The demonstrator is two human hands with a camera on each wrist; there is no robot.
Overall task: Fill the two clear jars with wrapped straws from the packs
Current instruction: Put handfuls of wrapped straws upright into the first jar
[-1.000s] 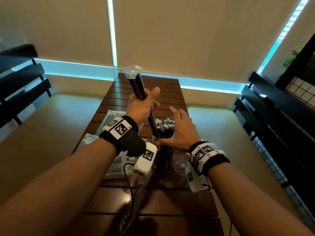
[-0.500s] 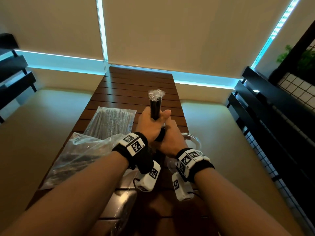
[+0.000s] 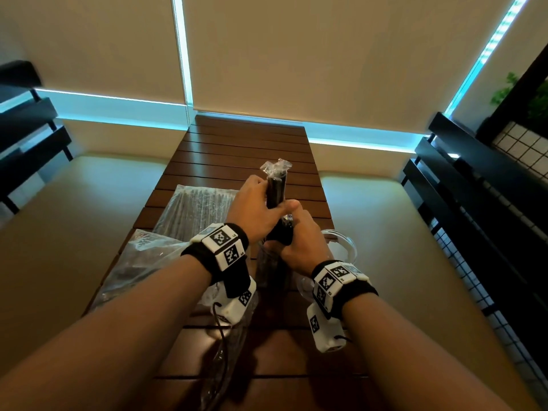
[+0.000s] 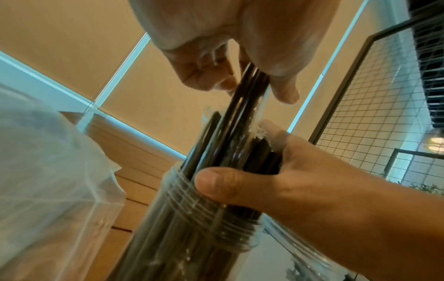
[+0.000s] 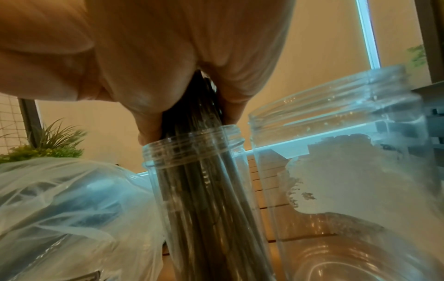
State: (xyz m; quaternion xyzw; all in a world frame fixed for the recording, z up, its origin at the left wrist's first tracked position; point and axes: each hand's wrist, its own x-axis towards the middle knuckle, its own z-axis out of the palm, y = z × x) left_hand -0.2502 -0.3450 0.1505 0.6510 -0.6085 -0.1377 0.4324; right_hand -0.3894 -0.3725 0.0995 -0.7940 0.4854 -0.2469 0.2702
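Note:
A bundle of black wrapped straws [image 3: 276, 188] stands upright with its lower end inside a clear jar [image 3: 268, 271]. My left hand [image 3: 267, 200] grips the bundle near its top; in the left wrist view its fingers [image 4: 211, 79] pinch the straws [image 4: 250, 95]. My right hand [image 3: 292, 232] is curled round the straws just above the jar's threaded mouth [image 4: 206, 214], thumb against the rim. The right wrist view shows the straws [image 5: 204, 199] filling this jar [image 5: 192, 150]. A second clear jar [image 5: 348, 152] stands to its right, with no straws in it.
A sealed pack of straws [image 3: 201, 206] lies on the slatted wooden table [image 3: 246, 143], left of my hands. An opened crumpled plastic bag [image 3: 142, 259] lies nearer on the left. Black railings flank both sides; a wire grid stands at the right.
My left hand has brought the tilted straw bundle down and upright into the jar. My right hand, open beside the jar before, now grips the straws at the mouth.

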